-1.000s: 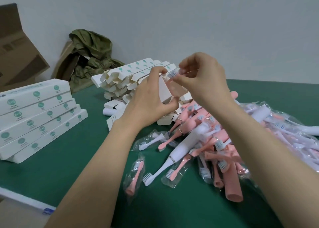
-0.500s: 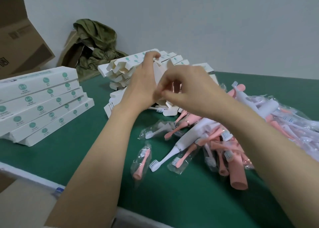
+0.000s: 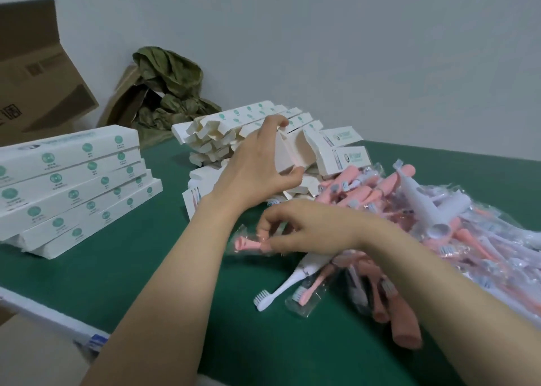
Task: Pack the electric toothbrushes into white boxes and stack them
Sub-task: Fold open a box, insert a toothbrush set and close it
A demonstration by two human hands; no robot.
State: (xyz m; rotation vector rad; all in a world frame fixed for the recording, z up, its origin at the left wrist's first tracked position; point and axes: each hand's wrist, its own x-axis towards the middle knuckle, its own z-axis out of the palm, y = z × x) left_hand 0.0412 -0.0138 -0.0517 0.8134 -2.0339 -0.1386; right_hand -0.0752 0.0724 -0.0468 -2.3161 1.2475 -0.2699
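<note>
A pale grey wall [image 3: 351, 49] backs the green table [image 3: 146, 268]. Left of both hands sits the stack of closed white boxes [image 3: 73, 178]; to their right is the heap of toothbrushes [image 3: 424, 210]. The left hand [image 3: 254, 166] grips an open-ended white box [image 3: 292, 151], fingers curled round it. Just below, the right hand [image 3: 310, 230] pinches a bagged pink brush head [image 3: 248, 243].

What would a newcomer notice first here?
A jumbled heap of pink and white toothbrushes on the right of the green table, and a neat stack of boxes at far left. Between them the left hand grips an open box while the right hand pinches a bagged brush head.
</note>
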